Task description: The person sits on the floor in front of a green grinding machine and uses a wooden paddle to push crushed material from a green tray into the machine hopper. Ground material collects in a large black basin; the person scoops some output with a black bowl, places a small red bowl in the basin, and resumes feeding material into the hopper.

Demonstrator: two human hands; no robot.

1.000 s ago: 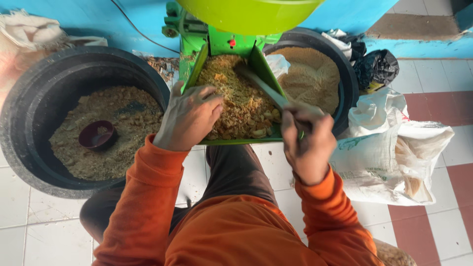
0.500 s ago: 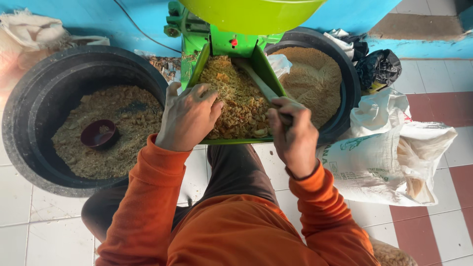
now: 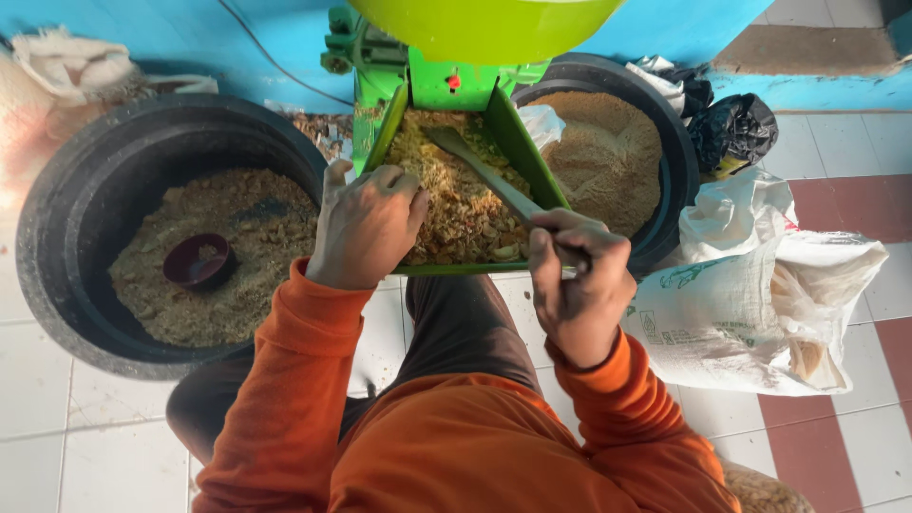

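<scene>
Head view: your left hand (image 3: pixel 366 226) rests curled, fingers half closed, on the left wall of the green chute (image 3: pixel 518 142), touching the coarse yellow-brown feed (image 3: pixel 456 204) and holding nothing. Your right hand (image 3: pixel 578 290), at 4 o'clock of the chute, is closed around the handle of a flat stick (image 3: pixel 480 171); its tip lies in the feed toward 11 o'clock. Black tub (image 3: pixel 71 204) at 9 o'clock holds meal and a dark bowl (image 3: pixel 199 261). White sack (image 3: pixel 750 294) at 3 o'clock.
</scene>
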